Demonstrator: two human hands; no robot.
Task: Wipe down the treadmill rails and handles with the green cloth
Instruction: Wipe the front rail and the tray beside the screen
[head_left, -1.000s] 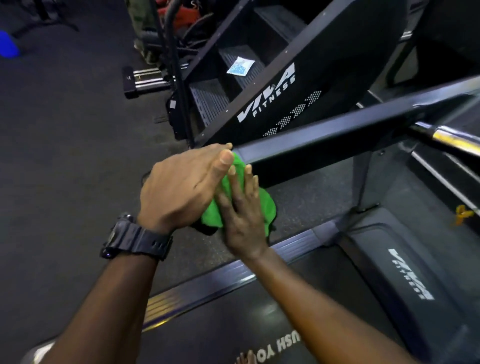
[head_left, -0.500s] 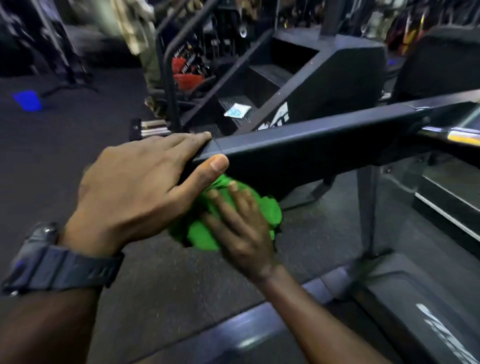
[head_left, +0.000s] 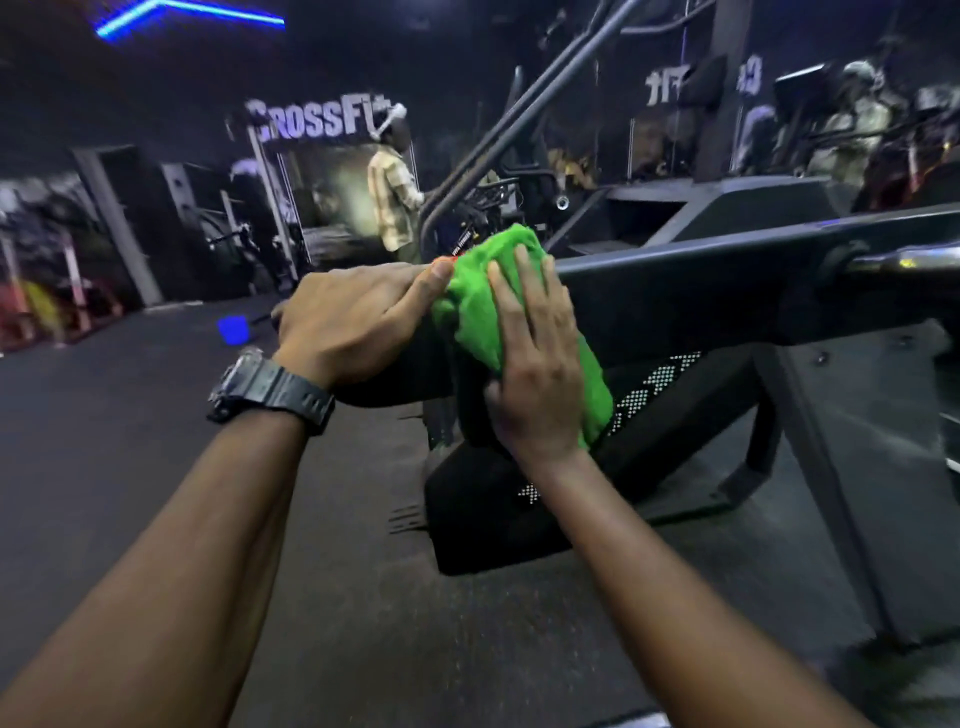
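Observation:
The green cloth (head_left: 475, 312) is draped over the near end of the black treadmill rail (head_left: 701, 283), covering its top and inner side. My right hand (head_left: 537, 374) presses the cloth against the rail with straight fingers pointing up; its thumb is tucked at the cloth's lower edge. My left hand (head_left: 353, 322), with a black watch on the wrist, lies over the rail's end cap, its fingers curled over the far side and its thumb touching the cloth. A chrome handle bar (head_left: 904, 262) runs from the rail at the far right.
A black stair-climber machine (head_left: 685, 410) stands just beyond the rail. The treadmill's upright post (head_left: 831, 478) descends at the right. A person in a light shirt (head_left: 392, 202) stands in the background. A blue object (head_left: 232, 329) lies on the dark floor at left.
The view has tilted up toward the room. The cloth and my right hand have moved from under the rail's end up onto its side and top. My left hand stays on the end.

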